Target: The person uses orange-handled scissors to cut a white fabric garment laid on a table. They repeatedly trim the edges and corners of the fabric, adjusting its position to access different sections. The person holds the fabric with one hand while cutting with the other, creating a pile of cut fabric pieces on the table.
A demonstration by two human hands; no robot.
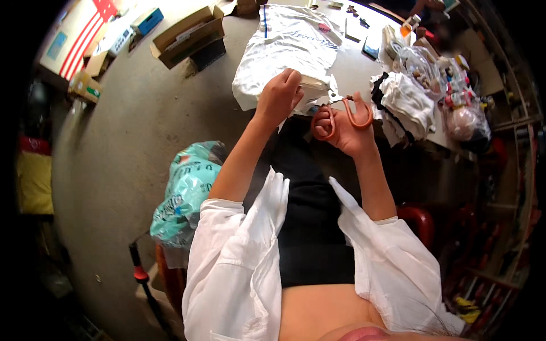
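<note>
A white cloth [287, 48] with dark script and a small red mark lies over the near edge of the table. My left hand [280, 98] is closed on its near edge, fingers pinched together. Just to the right, my right hand [348, 133] holds a pair of scissors [369, 118] with orange-brown looped handles. My fingers go through the loops, and the handles are spread apart. The blades reach toward the cloth beside my left hand; their tips are hard to make out.
A pile of white and black cloths [406, 102] sits at the table's right, with clear plastic bags [421, 65] behind it. A phone [371, 48] lies farther back. Left of the table, an open cardboard box [190, 35] stands. A green plastic bag [190, 182] is beside my left arm.
</note>
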